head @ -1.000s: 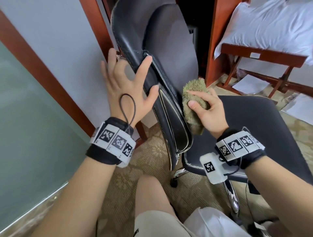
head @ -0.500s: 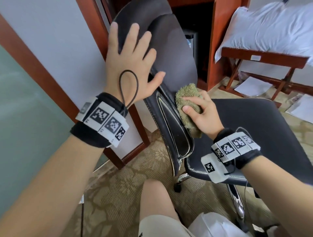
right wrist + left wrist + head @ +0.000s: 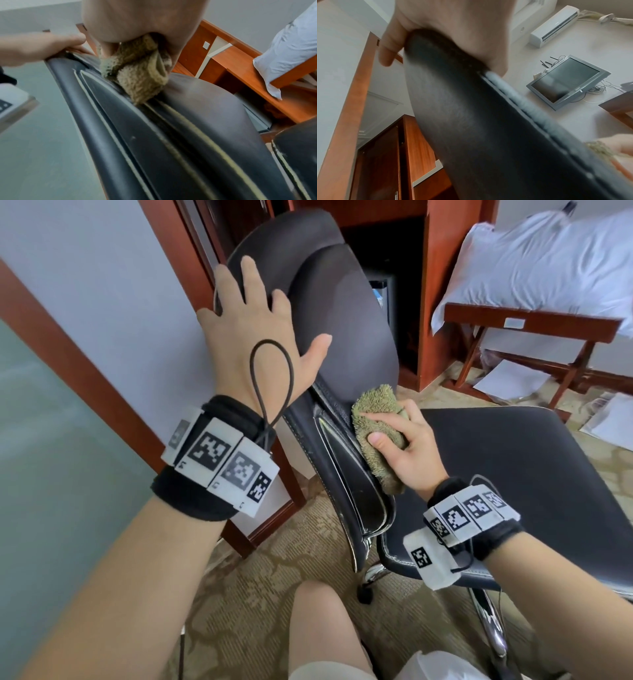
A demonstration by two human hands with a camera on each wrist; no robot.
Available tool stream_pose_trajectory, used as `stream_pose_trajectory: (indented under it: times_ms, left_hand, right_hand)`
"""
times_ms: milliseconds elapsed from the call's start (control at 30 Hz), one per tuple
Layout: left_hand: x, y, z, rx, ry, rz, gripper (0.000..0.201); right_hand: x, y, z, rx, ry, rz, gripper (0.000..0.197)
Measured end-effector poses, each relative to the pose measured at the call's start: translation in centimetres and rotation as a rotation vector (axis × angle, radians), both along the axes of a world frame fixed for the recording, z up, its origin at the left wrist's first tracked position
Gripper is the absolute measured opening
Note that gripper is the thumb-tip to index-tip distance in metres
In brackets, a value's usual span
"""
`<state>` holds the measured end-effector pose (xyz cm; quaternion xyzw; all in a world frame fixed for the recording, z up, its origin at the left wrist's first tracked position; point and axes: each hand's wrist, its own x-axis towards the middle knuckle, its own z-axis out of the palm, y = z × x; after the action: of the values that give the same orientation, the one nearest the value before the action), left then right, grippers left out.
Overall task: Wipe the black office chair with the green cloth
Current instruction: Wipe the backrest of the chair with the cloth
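the black office chair [image 3: 342,313] stands side-on in front of the person, its backrest rising at the left and its seat [image 3: 513,474] running off to the right. the left hand [image 3: 260,337] lies spread over the upper edge of the backrest, fingers [image 3: 251,277] straight and thumb out across the front face, bracing rather than gripping. the right hand [image 3: 407,446] has the green cloth [image 3: 375,436] bunched up in it, thumb on top and fingers curled round behind, pressed against the lower part of the backrest beside the raised seam, just above where back meets seat.

the cloth looks soft, thick and nubbly, the sort that wads easily and gives under pressure, so i'd guess a full-hand hold like this suits it better than a pinch, which would let it trail. the chair's covering looks smooth and a bit slick, with worn, pale edges along the piping in the right wrist view; the cloth may catch there. the chair appears to sit on castors, so it probably rolls or swivels when pushed, and the top of the backrest seems the sensible place to steady it.
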<state>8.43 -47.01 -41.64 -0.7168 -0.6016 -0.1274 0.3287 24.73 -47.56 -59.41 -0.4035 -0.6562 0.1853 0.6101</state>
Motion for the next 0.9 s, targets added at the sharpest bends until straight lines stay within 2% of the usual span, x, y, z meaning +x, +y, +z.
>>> stream_pose_trajectory:
  times_ms: [100, 233, 300, 533, 633, 800, 900]
  left_hand:
    - [0.1, 0.2, 0.0, 0.005, -0.011, -0.007, 0.072]
    - [0.1, 0.3, -0.2, 0.013, -0.029, -0.016, 0.072]
    - [-0.1, 0.4, -0.3, 0.018, -0.039, -0.024, 0.072]
    - [-0.3, 0.6, -0.2, -0.001, -0.047, -0.012, 0.08]
    - [0.0, 0.6, -0.1, 0.0, -0.047, -0.012, 0.079]
    - [-0.1, 0.7, -0.3, 0.028, -0.063, -0.029, 0.076]
    - [-0.2, 0.8, -0.5, 0.051, -0.095, -0.026, 0.075]
  right_hand:
    - [0.6, 0.1, 0.5, -0.022, -0.034, 0.004, 0.03]
    - [0.7, 0.7, 3.4, 0.075, -0.086, 0.003, 0.028]
    - [0.5, 1.3, 3.7, 0.097, -0.12, 0.058, 0.029]
    - [2.8, 0.0, -2.3, -0.05, -0.228, 0.143, 0.033]
    - [3.5, -0.2, -1.4, -0.104, -0.272, 0.114, 0.03]
    - [0.9, 0.6, 3.1, 0.066, -0.16, 0.034, 0.029]
    - [-0.7, 1.1, 2.4, 0.086, -0.112, 0.056, 0.029]
